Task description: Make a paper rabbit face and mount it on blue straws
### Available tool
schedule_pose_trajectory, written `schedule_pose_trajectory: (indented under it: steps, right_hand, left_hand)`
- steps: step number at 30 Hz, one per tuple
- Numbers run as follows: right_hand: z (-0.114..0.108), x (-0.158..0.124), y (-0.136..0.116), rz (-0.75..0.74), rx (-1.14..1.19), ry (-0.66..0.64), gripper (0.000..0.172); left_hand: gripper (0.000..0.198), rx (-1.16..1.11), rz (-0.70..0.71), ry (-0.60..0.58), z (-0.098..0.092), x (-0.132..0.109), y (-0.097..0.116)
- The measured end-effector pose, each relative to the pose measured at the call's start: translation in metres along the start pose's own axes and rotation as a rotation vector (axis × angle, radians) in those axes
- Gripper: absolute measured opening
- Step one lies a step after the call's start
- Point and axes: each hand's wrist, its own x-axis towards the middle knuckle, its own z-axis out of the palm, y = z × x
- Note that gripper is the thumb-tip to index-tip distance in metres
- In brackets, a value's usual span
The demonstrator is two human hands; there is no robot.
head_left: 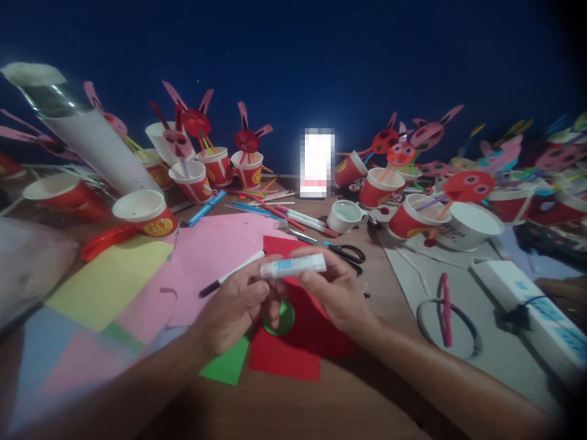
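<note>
Both my hands meet over the table's middle on a white glue tube [294, 265] with blue print, held level. My left hand [233, 305] pinches the tube's left end, and a small green paper disc [281, 318] shows under its fingers. My right hand [334, 287] grips the tube's right part with curled fingers. Beneath them lie a red paper sheet [293, 348] and a green paper piece [227, 365]. A black-tipped white marker [232, 274] rests on pink paper [211, 256] just left of my hands.
Black-handled scissors [342, 249] lie behind my right hand. Several red paper cups with bunny faces [247, 165] crowd the back, plus loose straws and pens [270, 208]. A white power strip [527, 299] and a wire ring [447, 318] sit at the right. Yellow paper [110, 278] lies left.
</note>
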Motion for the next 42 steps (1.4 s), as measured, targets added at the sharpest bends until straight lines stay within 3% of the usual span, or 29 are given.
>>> schedule_pose_trajectory:
  steps: [2, 5, 7, 9, 11, 13, 20, 26, 30, 32, 35, 36, 42]
  right_hand:
    - [-0.007, 0.005, -0.012, -0.134, -0.052, 0.133, 0.021]
    - [-0.016, 0.01, -0.026, -0.123, -0.046, 0.188, 0.02]
    - [-0.022, 0.01, -0.028, -0.082, -0.079, 0.211, 0.021]
    - [-0.03, 0.007, -0.023, -0.046, -0.108, 0.221, 0.023]
    - [-0.039, 0.001, -0.013, -0.03, -0.122, 0.218, 0.023]
    - [-0.046, -0.006, -0.003, -0.009, -0.113, 0.245, 0.024]
    - [-0.048, -0.014, 0.002, 0.061, -0.181, 0.19, 0.027]
    - [-0.047, -0.012, 0.005, 0.069, -0.153, 0.187, 0.028]
    - [-0.047, -0.012, 0.005, 0.103, -0.151, 0.195, 0.028]
    - [-0.048, -0.011, 0.005, 0.114, -0.126, 0.213, 0.029]
    - [-0.051, -0.007, 0.008, 0.097, -0.058, 0.256, 0.03]
    - [-0.052, -0.006, 0.009, 0.09, -0.036, 0.268, 0.03]
    - [-0.052, -0.006, 0.017, 0.072, 0.009, 0.249, 0.026]
  left_hand:
    - [0.045, 0.15, -0.019, 0.072, -0.002, -0.002, 0.006]
    - [0.022, 0.593, 0.085, 0.204, -0.004, -0.007, 0.013]
    - [0.014, 0.963, 0.263, 0.163, -0.008, -0.012, 0.013]
    - [0.017, 1.295, 0.412, 0.048, -0.011, -0.016, 0.01]
    - [0.021, 1.544, 0.429, 0.01, -0.015, -0.017, 0.005]
    - [0.026, 1.698, 0.348, 0.015, -0.015, -0.016, 0.0]
    - [0.019, 1.704, 0.108, 0.035, -0.004, -0.01, -0.004]
    - [0.006, 1.576, 0.133, 0.045, -0.004, -0.007, -0.005]
    - [0.013, 1.407, 0.153, 0.033, -0.005, -0.01, -0.007]
    - [0.013, 1.356, 0.356, 0.068, -0.007, -0.015, -0.004]
    - [0.023, 1.398, 0.884, 0.124, -0.014, -0.027, 0.003]
    - [0.028, 1.45, 0.994, 0.099, -0.017, -0.031, 0.006]
    - [0.023, 1.661, 1.183, -0.099, -0.028, -0.041, 0.005]
